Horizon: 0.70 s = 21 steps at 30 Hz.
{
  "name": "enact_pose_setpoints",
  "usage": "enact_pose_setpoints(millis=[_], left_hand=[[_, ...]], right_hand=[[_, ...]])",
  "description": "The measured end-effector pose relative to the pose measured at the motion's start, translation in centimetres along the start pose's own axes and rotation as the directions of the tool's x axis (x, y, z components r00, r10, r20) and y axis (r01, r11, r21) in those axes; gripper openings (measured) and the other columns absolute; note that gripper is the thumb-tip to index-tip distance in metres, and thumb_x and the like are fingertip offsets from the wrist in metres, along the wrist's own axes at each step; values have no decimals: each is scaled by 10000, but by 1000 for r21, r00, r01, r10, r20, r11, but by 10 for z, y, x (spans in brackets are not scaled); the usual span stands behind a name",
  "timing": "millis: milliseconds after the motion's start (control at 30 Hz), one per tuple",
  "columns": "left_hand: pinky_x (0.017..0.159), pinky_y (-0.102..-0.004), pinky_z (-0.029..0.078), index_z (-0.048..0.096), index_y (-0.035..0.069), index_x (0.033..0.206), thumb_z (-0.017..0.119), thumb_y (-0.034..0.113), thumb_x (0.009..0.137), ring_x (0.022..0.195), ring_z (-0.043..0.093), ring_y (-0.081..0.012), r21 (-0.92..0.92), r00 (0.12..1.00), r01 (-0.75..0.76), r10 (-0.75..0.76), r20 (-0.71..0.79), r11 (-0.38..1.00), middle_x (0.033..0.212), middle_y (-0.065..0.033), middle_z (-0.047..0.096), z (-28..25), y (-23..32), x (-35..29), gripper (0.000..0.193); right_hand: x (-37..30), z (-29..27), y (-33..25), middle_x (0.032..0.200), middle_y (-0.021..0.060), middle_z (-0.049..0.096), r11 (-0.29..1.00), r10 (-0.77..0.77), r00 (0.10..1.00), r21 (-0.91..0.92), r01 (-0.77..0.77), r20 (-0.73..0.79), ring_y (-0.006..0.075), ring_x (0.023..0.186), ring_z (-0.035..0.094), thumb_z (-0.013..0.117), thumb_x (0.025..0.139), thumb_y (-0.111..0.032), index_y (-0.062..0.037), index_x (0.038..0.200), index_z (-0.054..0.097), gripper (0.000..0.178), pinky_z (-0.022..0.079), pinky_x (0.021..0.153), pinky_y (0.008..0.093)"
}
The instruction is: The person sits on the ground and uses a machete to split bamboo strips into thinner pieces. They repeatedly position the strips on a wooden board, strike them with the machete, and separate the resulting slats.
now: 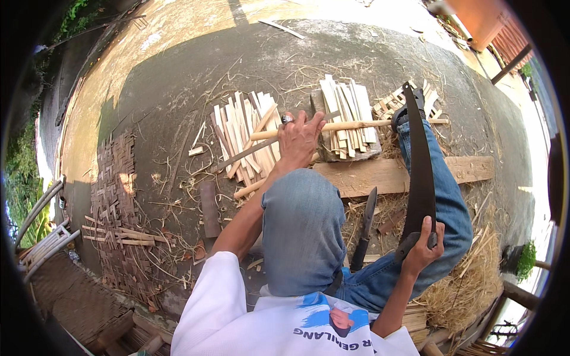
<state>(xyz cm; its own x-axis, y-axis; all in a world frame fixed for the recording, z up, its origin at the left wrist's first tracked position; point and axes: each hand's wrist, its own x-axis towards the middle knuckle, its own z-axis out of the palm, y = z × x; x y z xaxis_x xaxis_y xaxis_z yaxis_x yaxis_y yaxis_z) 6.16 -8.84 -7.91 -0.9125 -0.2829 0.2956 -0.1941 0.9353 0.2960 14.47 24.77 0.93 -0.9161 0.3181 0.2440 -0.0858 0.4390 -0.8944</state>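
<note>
Bamboo stick (356,125) lies left-to-right across upper centre of the frame, pinned by the left hand (298,137); the right hand (423,249), lower right, grips the curved saw (420,172), blade pointing up toward it.

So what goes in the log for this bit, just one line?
left hand: holds stick | right hand: grips saw, blade up | knife: on ground by plank

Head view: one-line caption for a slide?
Left hand pins a bamboo stick on a block; right hand holds a curved saw.
</note>
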Motion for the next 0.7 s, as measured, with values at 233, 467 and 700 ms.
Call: enact_pose_setpoints(millis=[233,467,700], left_hand=[[524,-333,444,758,283,1180,601,435,1003,588,518,-166,-78,986,-169,168,-20,982,721,-8,570,64,16,33,281],[520,-338,492,759,257,1191,632,441,981,571,508,-146,-163,978,-169,186,92,972,691,-16,575,97,27,39,307],[722,-423,511,774,163,1079,691,391,943,709,570,-224,-206,968,-234,247,42,950,770,-59,648,111,34,45,278]], right_hand=[[6,-7,9,880,-8,526,998,59,998,10,-58,-35,108,810,480,687,987,-117,51,874,602,220,421,771,251],[10,-15,25,941,12,586,996,85,994,-14,-86,-66,115,854,510,707,977,-129,81,938,636,225,447,818,262],[15,-13,21,823,3,520,998,59,995,-24,-61,-78,103,773,481,653,990,-73,44,847,587,197,407,727,250]])
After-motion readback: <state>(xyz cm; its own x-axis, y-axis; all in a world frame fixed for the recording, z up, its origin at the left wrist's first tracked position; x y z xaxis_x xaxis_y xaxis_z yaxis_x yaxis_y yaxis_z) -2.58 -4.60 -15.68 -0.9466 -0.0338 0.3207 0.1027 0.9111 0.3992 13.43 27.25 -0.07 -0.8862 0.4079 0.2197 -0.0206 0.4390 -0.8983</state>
